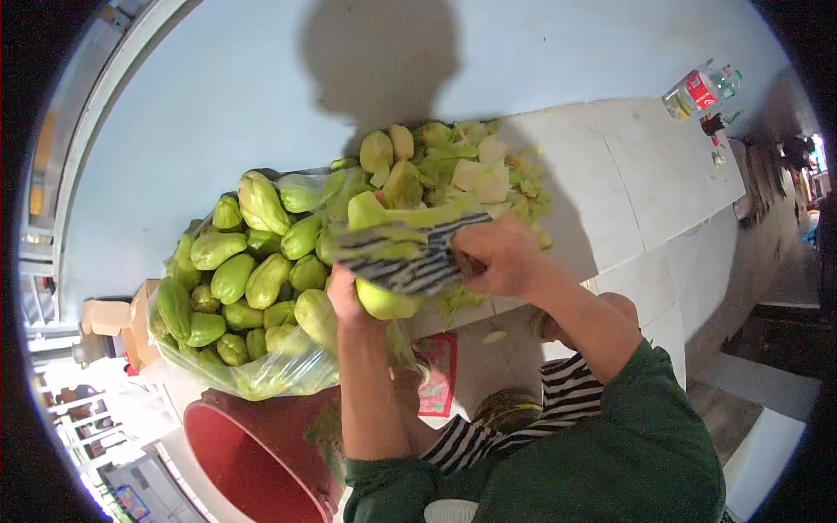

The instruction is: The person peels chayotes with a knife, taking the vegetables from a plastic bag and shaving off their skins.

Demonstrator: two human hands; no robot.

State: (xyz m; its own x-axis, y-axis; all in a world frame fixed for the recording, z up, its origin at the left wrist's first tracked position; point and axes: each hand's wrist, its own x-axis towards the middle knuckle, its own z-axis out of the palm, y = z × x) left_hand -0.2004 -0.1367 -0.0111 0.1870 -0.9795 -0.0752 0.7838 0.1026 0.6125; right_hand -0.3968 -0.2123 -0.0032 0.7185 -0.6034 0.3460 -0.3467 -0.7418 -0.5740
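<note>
My left hand (346,296) is wrapped round a pale green chayote (384,301) in front of me. My right hand (504,257) is closed on the handle of a wide knife (405,257), whose blade is blurred and lies across the chayote, hiding part of it. The blade shows dark and light stripes and green bits. Left of my hands, a clear plastic bag (253,381) is full of whole green chayotes (234,279). Beyond the knife lie peeled pieces (481,180) and green peelings (527,187) in a heap.
A red bucket (253,453) stands below the bag. Plastic bottles (697,91) are at the far right of the tiled surface (610,166). A cardboard box (139,322) is at the left, and a red packet (438,375) lies below my hands.
</note>
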